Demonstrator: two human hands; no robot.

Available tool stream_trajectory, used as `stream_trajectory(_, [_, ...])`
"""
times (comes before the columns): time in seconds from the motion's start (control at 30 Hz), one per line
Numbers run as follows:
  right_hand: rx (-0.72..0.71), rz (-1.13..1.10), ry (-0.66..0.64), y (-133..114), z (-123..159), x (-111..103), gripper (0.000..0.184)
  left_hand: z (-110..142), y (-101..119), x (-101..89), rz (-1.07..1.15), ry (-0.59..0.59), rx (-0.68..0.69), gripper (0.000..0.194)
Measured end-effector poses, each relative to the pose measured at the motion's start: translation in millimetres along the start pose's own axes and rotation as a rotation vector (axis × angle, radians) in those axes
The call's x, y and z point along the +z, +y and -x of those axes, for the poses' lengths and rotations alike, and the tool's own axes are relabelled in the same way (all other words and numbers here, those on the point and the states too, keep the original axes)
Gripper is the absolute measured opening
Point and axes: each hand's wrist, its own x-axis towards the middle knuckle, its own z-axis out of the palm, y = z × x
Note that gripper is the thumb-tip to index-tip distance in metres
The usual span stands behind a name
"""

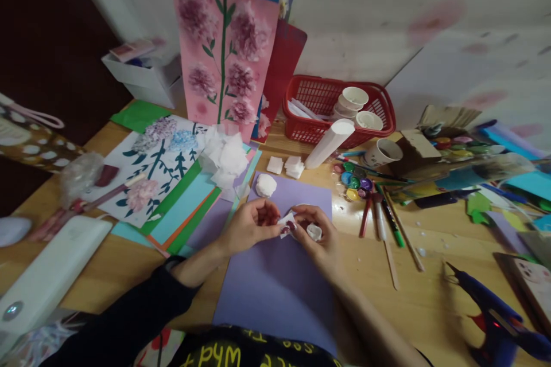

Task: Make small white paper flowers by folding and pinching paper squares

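Both my hands meet over a purple paper sheet (275, 287) on the wooden table. My left hand (252, 223) is closed, pinching one edge of a small white tissue piece (285, 221). My right hand (316, 232) pinches the other edge of it, and a small white wad (314, 232) rests in its curled fingers. A finished white tissue flower (266, 184) lies on the purple sheet just beyond my left hand. Small white tissue squares (288, 166) and a loose pile of tissue (226, 155) sit farther back.
A pink card with tissue flowers (224, 46) stands at the back, beside a red basket (383, 106) of paper cups. A white roll (329, 143), paint pots (355, 180), markers (387, 218) and sticks lie right. A blue glue gun (495, 315) is near right; a white device (47, 275) is left.
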Motion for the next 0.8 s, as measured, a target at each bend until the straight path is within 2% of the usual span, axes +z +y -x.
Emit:
stream_trajectory(0.23, [-0.015, -0.021, 0.036, 2, 2, 1, 0.024, -2, -2, -5.7, -0.096, -0.064, -0.014, 0.021])
stream_trajectory(0.4, [-0.083, 0.052, 0.082, -8, 3, 0, 0.011, -1, 2, -7.7, -0.097, -0.052, -0.001, 0.02])
stream_trajectory(0.57, [-0.177, 0.139, -0.099, -16, 5, -7, 0.026, 1, 10, -9.1, -0.107, -0.1, 0.165, 0.015])
stream_trajectory(0.7, [-0.187, 0.163, -0.176, -17, 5, -5, 0.016, 3, 10, -8.6, -0.113, -0.12, 0.197, 0.018])
stream_trajectory(0.8, [-0.171, 0.19, -0.173, -16, 5, -1, 0.011, 5, 8, -7.4, -0.15, -0.101, 0.239, 0.021])
